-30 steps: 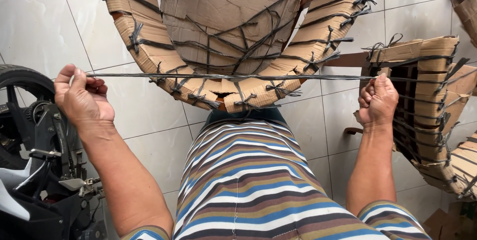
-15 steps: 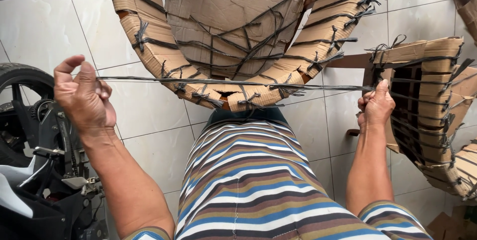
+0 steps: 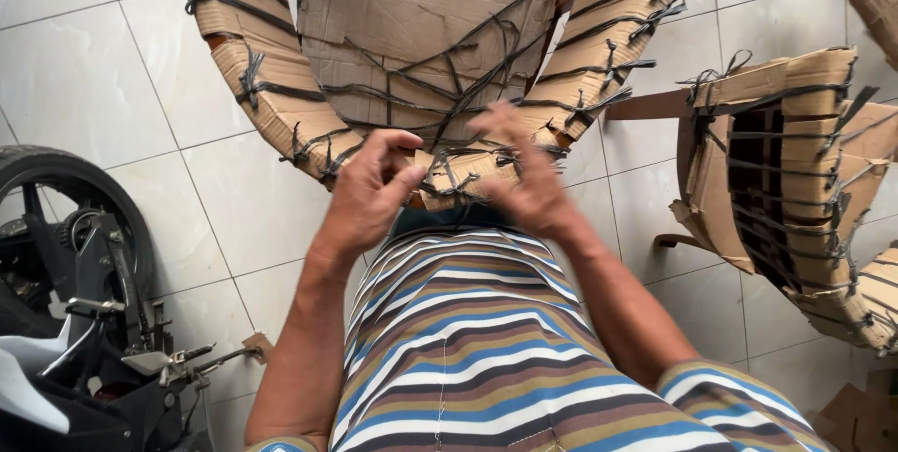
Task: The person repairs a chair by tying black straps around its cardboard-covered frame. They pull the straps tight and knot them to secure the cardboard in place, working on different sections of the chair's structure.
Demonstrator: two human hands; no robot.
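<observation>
My left hand (image 3: 369, 195) and blurred right hand (image 3: 524, 171) met over the bundle (image 3: 440, 68) before my knees; fingers curled, grip unclear. Best keep the cord (image 3: 449, 148) taut, I judged.

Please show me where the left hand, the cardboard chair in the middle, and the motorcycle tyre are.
left hand (image 3: 369, 195), head view, back of hand.
cardboard chair (image 3: 412, 21), head view, flat middle panel.
tyre (image 3: 37, 164), head view, top tread.

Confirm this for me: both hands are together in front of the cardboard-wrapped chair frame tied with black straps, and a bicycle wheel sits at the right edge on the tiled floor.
Wrong side. The head view shows the wheel at the left edge, not the right. The rest holds: left hand and right hand meet before the chair frame.
</observation>
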